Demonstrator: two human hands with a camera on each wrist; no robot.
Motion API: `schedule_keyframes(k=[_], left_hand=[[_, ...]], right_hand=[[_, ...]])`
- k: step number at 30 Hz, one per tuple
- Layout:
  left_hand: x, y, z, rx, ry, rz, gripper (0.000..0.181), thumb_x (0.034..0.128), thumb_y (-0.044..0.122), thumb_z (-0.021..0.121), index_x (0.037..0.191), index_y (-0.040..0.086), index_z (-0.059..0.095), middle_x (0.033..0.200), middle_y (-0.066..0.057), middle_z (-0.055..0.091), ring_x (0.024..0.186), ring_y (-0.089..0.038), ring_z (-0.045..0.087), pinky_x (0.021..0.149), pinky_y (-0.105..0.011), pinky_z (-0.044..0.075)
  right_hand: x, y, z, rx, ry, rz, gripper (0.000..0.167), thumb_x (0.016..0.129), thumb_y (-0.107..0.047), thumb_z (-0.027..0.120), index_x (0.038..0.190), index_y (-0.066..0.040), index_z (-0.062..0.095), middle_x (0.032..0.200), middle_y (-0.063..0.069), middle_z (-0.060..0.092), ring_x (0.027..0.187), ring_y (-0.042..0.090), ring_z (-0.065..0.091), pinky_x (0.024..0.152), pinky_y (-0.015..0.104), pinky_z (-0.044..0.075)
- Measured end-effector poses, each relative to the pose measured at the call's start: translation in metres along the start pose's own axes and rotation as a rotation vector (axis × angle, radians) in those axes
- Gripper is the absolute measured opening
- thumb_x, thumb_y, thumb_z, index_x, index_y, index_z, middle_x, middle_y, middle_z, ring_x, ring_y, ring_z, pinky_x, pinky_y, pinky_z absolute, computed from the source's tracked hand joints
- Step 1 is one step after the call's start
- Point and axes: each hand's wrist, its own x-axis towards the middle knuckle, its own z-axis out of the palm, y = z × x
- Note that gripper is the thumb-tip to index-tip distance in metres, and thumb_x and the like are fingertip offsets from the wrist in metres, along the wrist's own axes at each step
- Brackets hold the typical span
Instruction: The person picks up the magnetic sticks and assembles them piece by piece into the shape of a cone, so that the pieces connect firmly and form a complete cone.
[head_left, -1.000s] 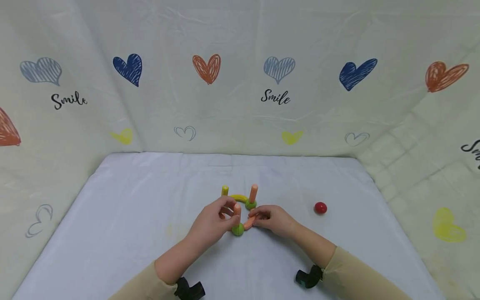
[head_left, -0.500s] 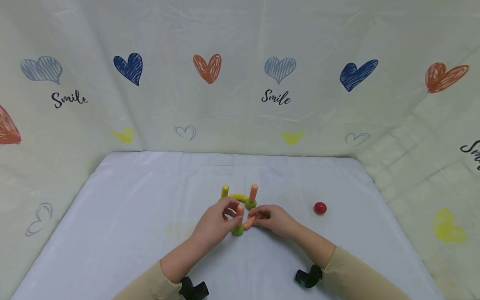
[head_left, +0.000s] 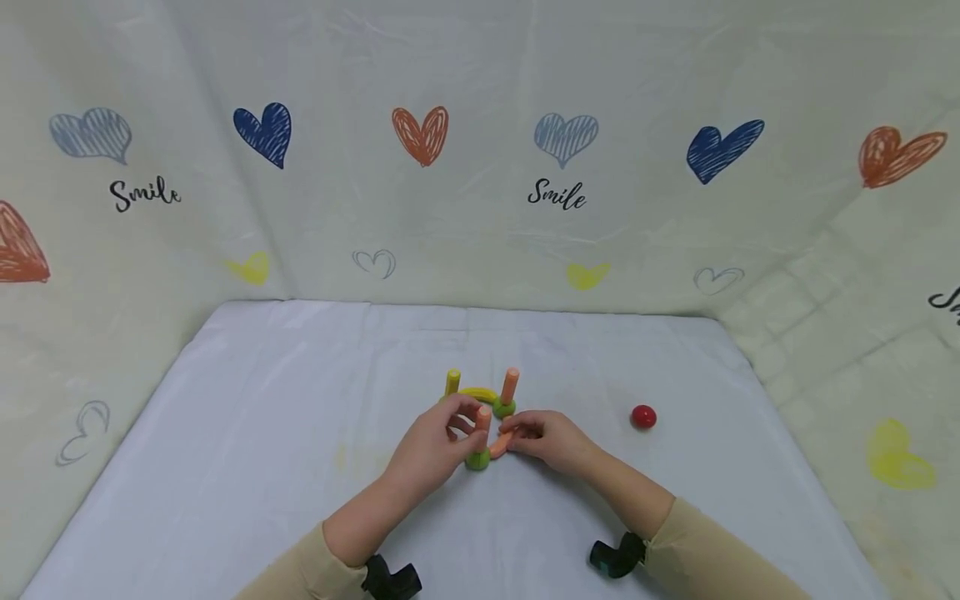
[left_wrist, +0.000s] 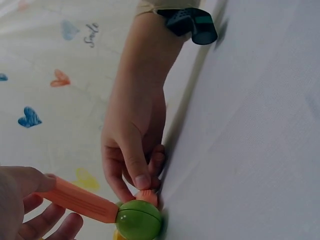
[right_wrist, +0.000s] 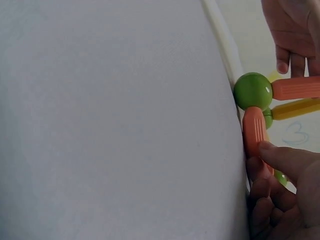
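Observation:
My left hand (head_left: 431, 442) pinches the upper part of an upright orange rod (left_wrist: 82, 198). That rod's lower end meets a green ball (right_wrist: 253, 91) on the table. On the other side, my right hand (head_left: 553, 439) pinches a curved orange rod (right_wrist: 254, 130) that lies low against the same ball. Behind the hands, a second upright orange rod (head_left: 509, 386) stands on another green ball (head_left: 503, 408). A yellow curved rod (head_left: 480, 393) runs from there towards an upright yellow rod (head_left: 453, 382). My left hand partly hides the ring's left side in the head view.
A red ball (head_left: 643, 417) lies apart, to the right of the ring. The white-covered table (head_left: 225, 467) reaches back to a pale curtain (head_left: 480, 208) printed with hearts. Black wrist cameras (head_left: 617, 556) hang below both sleeves.
The upright orange rod in my left hand has tipped slightly to the right, and the hand moved with it. My right hand keeps its grip on the curved orange rod.

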Motion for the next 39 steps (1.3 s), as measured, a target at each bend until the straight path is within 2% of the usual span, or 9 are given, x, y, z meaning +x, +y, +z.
schedule_keyframes(k=[6, 11, 15, 22, 28, 33, 39], left_hand=[[-0.001, 0.000, -0.004, -0.007, 0.025, -0.035, 0.026, 0.0933, 0.035, 0.070, 0.117, 0.025, 0.063, 0.104, 0.014, 0.063, 0.091, -0.007, 0.062, 0.078, -0.031, 0.051], [0.001, -0.002, -0.011, -0.016, 0.102, -0.024, 0.023, 0.0941, 0.033, 0.070, 0.114, 0.021, 0.065, 0.101, 0.012, 0.064, 0.090, -0.009, 0.061, 0.077, -0.031, 0.052], [0.006, -0.004, -0.019, -0.028, 0.171, -0.011, 0.020, 0.0931, 0.027, 0.071, 0.111, 0.021, 0.066, 0.099, 0.011, 0.065, 0.093, -0.008, 0.061, 0.081, -0.033, 0.052], [0.013, -0.012, -0.031, -0.040, 0.239, -0.060, 0.022, 0.0920, 0.028, 0.072, 0.111, 0.018, 0.066, 0.096, 0.008, 0.065, 0.092, -0.011, 0.060, 0.081, -0.035, 0.050], [0.018, -0.017, -0.036, -0.020, 0.257, -0.070, 0.027, 0.0916, 0.030, 0.073, 0.114, 0.015, 0.066, 0.098, 0.005, 0.064, 0.092, -0.013, 0.059, 0.080, -0.035, 0.050], [0.020, -0.019, -0.037, 0.008, 0.256, -0.068, 0.031, 0.0908, 0.031, 0.074, 0.118, 0.019, 0.064, 0.111, 0.005, 0.063, 0.096, -0.013, 0.058, 0.081, -0.035, 0.049], [0.022, -0.019, -0.038, 0.019, 0.223, -0.057, 0.042, 0.0924, 0.034, 0.071, 0.131, 0.019, 0.062, 0.122, 0.008, 0.059, 0.108, -0.023, 0.058, 0.086, -0.037, 0.048]], right_hand=[[-0.001, 0.001, -0.002, 0.000, -0.001, 0.034, 0.021, 0.092, -0.020, 0.072, 0.113, -0.019, 0.074, 0.094, -0.005, 0.067, 0.084, 0.016, 0.057, 0.071, 0.026, 0.050], [-0.005, 0.000, -0.006, 0.028, 0.001, 0.065, 0.024, 0.092, -0.026, 0.073, 0.115, -0.020, 0.074, 0.093, -0.002, 0.065, 0.080, 0.019, 0.057, 0.065, 0.028, 0.050], [-0.012, -0.002, -0.012, 0.023, 0.041, 0.085, 0.025, 0.091, -0.029, 0.073, 0.114, -0.020, 0.074, 0.095, -0.002, 0.066, 0.078, 0.019, 0.058, 0.063, 0.030, 0.051], [-0.026, -0.002, -0.033, -0.047, 0.131, 0.110, 0.025, 0.090, -0.030, 0.074, 0.113, -0.022, 0.073, 0.098, -0.004, 0.064, 0.083, 0.018, 0.058, 0.068, 0.032, 0.051], [-0.043, 0.007, -0.060, -0.121, 0.225, 0.082, 0.029, 0.090, -0.031, 0.074, 0.116, -0.018, 0.073, 0.104, -0.005, 0.066, 0.091, 0.018, 0.058, 0.070, 0.030, 0.051], [-0.058, 0.017, -0.083, -0.178, 0.308, 0.067, 0.034, 0.092, -0.035, 0.071, 0.119, -0.014, 0.071, 0.104, -0.001, 0.065, 0.091, 0.020, 0.057, 0.067, 0.029, 0.050], [-0.074, 0.030, -0.108, -0.231, 0.391, 0.125, 0.043, 0.094, -0.038, 0.068, 0.127, -0.011, 0.067, 0.111, 0.005, 0.060, 0.089, 0.021, 0.056, 0.065, 0.029, 0.049]])
